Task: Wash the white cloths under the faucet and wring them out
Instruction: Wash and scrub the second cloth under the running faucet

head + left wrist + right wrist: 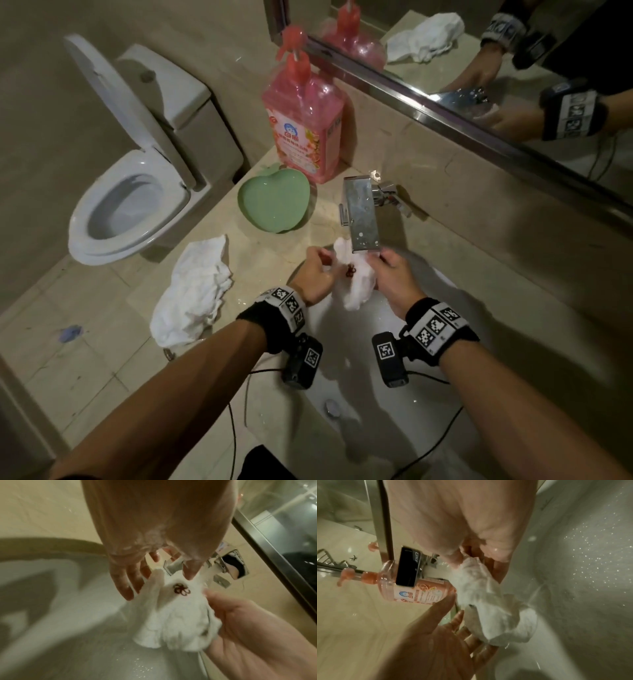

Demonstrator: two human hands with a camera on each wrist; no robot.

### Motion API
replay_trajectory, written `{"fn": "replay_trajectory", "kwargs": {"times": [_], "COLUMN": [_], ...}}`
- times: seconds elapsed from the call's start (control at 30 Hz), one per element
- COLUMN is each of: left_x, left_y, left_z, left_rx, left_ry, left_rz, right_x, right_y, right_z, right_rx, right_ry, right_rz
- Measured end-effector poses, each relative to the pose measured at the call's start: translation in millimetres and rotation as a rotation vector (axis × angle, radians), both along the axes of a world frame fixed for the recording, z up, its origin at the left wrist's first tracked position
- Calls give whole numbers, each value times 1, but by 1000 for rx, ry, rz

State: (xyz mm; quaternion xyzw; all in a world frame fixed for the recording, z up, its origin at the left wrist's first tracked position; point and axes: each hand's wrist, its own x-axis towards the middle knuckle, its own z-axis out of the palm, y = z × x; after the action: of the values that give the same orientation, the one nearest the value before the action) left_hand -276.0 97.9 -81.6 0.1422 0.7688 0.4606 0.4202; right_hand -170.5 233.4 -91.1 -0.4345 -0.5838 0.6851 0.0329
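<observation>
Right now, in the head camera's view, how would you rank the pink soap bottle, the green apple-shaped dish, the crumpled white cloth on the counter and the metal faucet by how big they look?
1. Pink soap bottle and crumpled white cloth: too alike to rank.
2. Green apple-shaped dish.
3. Metal faucet.
</observation>
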Motion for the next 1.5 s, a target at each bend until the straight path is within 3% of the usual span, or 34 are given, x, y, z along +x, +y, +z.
{"fn": "replay_trajectory", "kwargs": {"times": [0.1,0.2,0.33,0.43,0.53,0.7,0.8,0.93,1.13,1.27,1.4,1.5], "left_x": [-4,-4,-4,-5,-9,-23,-28,-36,-28,-12,-8,-10], "left_y": [15,30,49,53,49,25,12,-4,-6,0,3,8], "left_z": [-2,-1,0,6,11,12,13,17,20,21,15,5], "left_rx": [10,-22,-23,-7,-32,-272,-275,-146,-97,-73,25,-32], "left_ry": [-221,-244,-193,-157,-104,353,335,182,331,344,230,192], "left_rz": [46,-10,54,12,-2,-196,-174,-226,-347,-487,-293,-227], "right_x": [6,13,28,39,44,32,22,5,-23,-28,-15,-4], "right_y": [10,23,35,43,47,42,30,15,0,-1,9,15], "right_z": [6,10,8,1,-5,-12,-14,-10,3,2,1,-1], "right_rx": [-74,-95,-114,-13,-32,-61,-85,-128,-249,-193,-135,-207], "right_ry": [10,-10,-41,-83,-55,-45,-36,-65,-34,-35,-71,-52], "right_rz": [-60,-100,-39,29,27,80,140,187,205,114,73,-6]}}
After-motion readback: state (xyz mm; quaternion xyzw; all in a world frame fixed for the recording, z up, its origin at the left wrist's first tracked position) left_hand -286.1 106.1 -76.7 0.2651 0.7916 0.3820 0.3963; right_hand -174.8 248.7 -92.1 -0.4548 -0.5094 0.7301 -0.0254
